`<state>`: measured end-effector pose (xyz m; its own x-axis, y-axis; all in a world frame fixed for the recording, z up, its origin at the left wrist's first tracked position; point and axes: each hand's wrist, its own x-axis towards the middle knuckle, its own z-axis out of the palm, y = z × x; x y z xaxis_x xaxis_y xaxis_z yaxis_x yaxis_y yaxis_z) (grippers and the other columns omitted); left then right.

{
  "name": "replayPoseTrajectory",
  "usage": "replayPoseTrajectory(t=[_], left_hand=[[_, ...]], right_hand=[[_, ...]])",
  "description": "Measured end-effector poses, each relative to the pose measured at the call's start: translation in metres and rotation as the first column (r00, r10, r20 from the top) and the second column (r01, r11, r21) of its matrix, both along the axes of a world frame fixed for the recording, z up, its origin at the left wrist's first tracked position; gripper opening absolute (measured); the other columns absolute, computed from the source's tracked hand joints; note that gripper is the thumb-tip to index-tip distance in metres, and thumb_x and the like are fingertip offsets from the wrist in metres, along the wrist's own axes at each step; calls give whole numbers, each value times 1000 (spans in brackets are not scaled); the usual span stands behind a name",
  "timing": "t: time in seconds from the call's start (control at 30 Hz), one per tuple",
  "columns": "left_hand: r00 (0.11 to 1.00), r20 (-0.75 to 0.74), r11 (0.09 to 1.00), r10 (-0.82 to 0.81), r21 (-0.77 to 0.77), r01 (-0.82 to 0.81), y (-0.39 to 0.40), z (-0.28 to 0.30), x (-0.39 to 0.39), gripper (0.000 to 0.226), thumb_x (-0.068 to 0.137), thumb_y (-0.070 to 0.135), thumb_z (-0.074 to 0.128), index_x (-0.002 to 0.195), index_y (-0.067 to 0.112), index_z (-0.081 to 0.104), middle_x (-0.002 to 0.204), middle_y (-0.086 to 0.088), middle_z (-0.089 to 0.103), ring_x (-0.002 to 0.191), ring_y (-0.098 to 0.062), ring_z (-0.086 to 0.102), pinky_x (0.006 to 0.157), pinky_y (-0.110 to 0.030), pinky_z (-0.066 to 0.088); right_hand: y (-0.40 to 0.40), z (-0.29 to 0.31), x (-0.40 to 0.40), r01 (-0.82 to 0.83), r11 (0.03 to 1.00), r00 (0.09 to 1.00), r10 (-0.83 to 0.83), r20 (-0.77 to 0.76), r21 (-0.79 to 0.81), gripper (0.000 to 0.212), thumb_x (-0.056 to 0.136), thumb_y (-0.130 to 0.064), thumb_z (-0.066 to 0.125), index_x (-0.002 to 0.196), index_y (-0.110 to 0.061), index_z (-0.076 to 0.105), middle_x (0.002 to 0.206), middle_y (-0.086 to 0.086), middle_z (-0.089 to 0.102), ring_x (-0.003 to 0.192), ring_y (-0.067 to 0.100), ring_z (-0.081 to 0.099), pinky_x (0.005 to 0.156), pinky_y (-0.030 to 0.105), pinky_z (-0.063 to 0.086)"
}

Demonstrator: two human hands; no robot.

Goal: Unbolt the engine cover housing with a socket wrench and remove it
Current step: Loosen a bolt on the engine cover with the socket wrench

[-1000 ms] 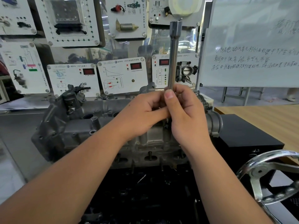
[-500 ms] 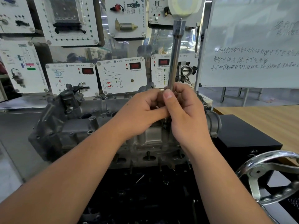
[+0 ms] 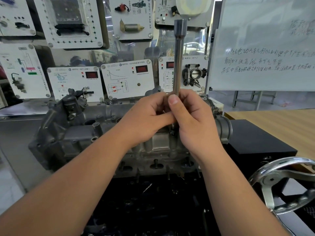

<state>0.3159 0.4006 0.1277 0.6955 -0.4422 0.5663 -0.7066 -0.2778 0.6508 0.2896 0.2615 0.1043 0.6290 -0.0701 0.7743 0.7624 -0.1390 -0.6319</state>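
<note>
A long steel socket wrench (image 3: 178, 57) stands upright over the grey engine cover housing (image 3: 81, 133), its socket end at the top. My right hand (image 3: 192, 120) grips its lower shaft, thumb pointing up along it. My left hand (image 3: 146, 120) is curled against the shaft from the left, its thumb tucked under my right thumb. The tool's lower tip meets the housing just below my hands, mostly hidden by them.
Behind the engine stands a wall of white training panels (image 3: 127, 79) with red displays. A whiteboard (image 3: 265, 48) is at the right, with a wooden table (image 3: 281, 123) and a black box (image 3: 259, 142) below it. A chrome handwheel (image 3: 281, 183) sits at the lower right.
The hands and wrench hold nearly the same place; the wrench top has tipped slightly to the right.
</note>
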Motion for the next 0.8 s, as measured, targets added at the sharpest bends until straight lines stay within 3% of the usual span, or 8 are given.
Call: replayPoseTrajectory(t=[0.1,0.23,0.33,0.4,0.5,0.6,0.7,0.8], left_hand=[[996,-75,998,-53,-45,50,2,0,-1,25,89,23,65,113,17,70,105,-4,77,103,-20,72,100,-45,55],[996,-75,999,-40,13,41,2,2,-2,20,99,28,58,114,24,72,108,1,77,108,-16,71,103,-45,53],[999,-31,999,-7,53,9,1,2,-3,20,99,30,61,114,21,71,105,1,76,103,-18,72,98,-50,54],[1000,-12,999,9,45,-8,0,2,-4,26,93,33,65,115,20,69,106,2,76,103,-18,71,95,-51,55],[1000,-7,999,24,28,-24,-1,1,-3,30,86,34,68,108,14,66,103,-7,74,100,-29,71,91,-55,55],[999,-39,1000,-21,18,22,1,1,-2,23,88,30,66,109,20,69,104,-3,75,101,-24,71,96,-51,55],[993,-98,998,-68,12,69,3,2,-3,27,94,33,57,117,27,70,110,7,76,109,-11,70,105,-45,51],[996,-80,998,-44,34,47,3,2,-2,30,94,36,56,116,23,70,109,2,76,108,-18,70,103,-50,51]], right_hand=[[-2,0,0,8,1000,1000,-8,-12,-6,21,101,-32,50,97,-22,69,90,0,70,88,19,66,80,44,56],[-2,2,-2,-39,999,999,40,-21,9,24,102,-31,46,102,-37,68,101,-9,73,97,4,67,85,23,54],[1,1,-4,-29,999,1000,29,4,-16,15,101,-36,48,102,-37,64,99,-1,69,92,6,67,81,26,55],[1,-1,-3,-38,999,999,38,-9,20,10,98,-37,55,106,-36,59,93,-3,71,90,9,68,80,30,56],[1,0,-1,2,1000,1000,-2,4,25,4,96,-35,57,96,-33,61,84,-11,66,82,10,64,76,35,54],[1,0,-2,12,999,1000,-13,7,34,12,97,-33,54,92,-29,64,84,-2,67,82,20,64,76,43,55],[-1,0,-1,25,999,1000,-25,-3,29,20,100,-33,48,97,-33,68,91,-4,71,87,13,67,78,34,55],[-2,1,-1,11,1000,1000,-11,-3,17,21,102,-33,47,100,-38,68,98,-9,73,93,6,68,83,27,56]])
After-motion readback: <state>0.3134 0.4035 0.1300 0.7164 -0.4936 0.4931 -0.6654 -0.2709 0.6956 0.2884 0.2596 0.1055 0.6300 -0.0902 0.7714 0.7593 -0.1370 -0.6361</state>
